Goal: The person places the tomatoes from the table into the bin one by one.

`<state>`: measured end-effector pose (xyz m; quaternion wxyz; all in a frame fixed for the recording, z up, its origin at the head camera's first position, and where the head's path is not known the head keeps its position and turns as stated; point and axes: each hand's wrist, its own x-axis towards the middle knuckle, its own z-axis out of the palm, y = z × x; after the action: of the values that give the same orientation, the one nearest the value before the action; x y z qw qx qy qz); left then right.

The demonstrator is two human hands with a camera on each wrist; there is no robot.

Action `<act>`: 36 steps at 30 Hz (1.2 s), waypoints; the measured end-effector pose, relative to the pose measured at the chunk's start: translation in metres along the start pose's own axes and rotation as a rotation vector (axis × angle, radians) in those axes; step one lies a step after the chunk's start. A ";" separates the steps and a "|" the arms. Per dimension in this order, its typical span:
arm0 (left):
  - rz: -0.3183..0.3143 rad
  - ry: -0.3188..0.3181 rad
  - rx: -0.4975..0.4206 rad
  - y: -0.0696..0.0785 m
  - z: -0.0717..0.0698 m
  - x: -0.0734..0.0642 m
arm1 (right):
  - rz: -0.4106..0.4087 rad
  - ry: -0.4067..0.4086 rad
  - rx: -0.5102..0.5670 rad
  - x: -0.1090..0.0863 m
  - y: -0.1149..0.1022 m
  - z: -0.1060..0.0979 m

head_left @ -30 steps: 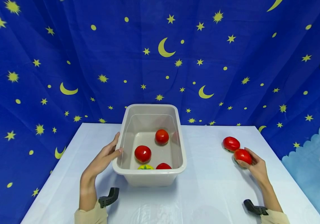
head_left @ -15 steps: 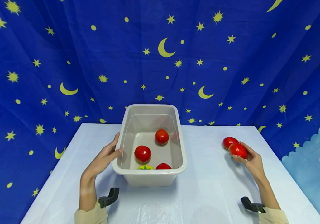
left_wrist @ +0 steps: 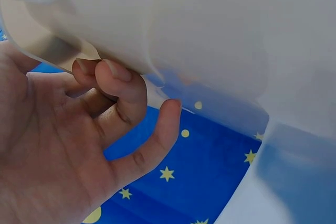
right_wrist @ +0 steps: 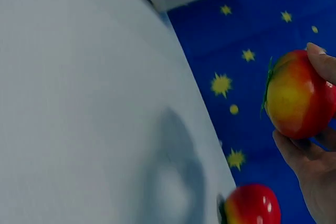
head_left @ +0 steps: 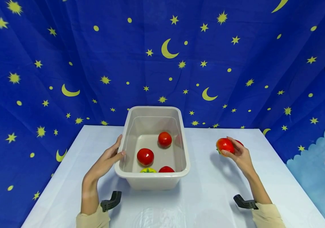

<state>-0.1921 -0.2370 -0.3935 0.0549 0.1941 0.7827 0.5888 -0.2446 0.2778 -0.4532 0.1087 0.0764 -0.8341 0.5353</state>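
Observation:
My left hand (head_left: pixel 103 163) grips the left rim of a light grey plastic bin (head_left: pixel 152 175), thumb over the edge. In the left wrist view, curled fingers (left_wrist: pixel 123 95) sit beneath the rim. My right hand (head_left: pixel 242 160) holds a red tomato (head_left: pixel 224 145) above the table, right of the bin. The right wrist view shows this tomato's yellow patch and green leaves, with thumb and fingers around it. A second tomato (right_wrist: pixel 254 205) lies on the table, mostly hidden behind the right hand in the head view.
Inside the bin lie red tomatoes (head_left: pixel 145 157) and a partly hidden yellow item (head_left: pixel 148 170) with a green leafy top. The white table (head_left: pixel 205 196) meets a blue star-patterned curtain (head_left: pixel 139 63) at the back. Each wrist wears a black mount (head_left: pixel 245 202).
The right hand has lifted its tomato off the table and carried it left, past the other tomato, toward the bin. The left hand and bin have stayed put.

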 end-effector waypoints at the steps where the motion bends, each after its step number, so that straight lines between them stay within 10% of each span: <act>1: -0.002 0.002 0.001 0.000 0.000 0.000 | -0.009 -0.011 0.013 0.001 -0.002 0.004; 36: 0.026 -0.010 -0.005 -0.002 -0.001 0.001 | -0.241 -0.149 0.227 0.050 -0.095 0.065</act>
<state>-0.1935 -0.2382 -0.3946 0.0518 0.2070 0.7783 0.5905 -0.2763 0.1784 -0.3836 0.1008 0.2272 -0.7589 0.6020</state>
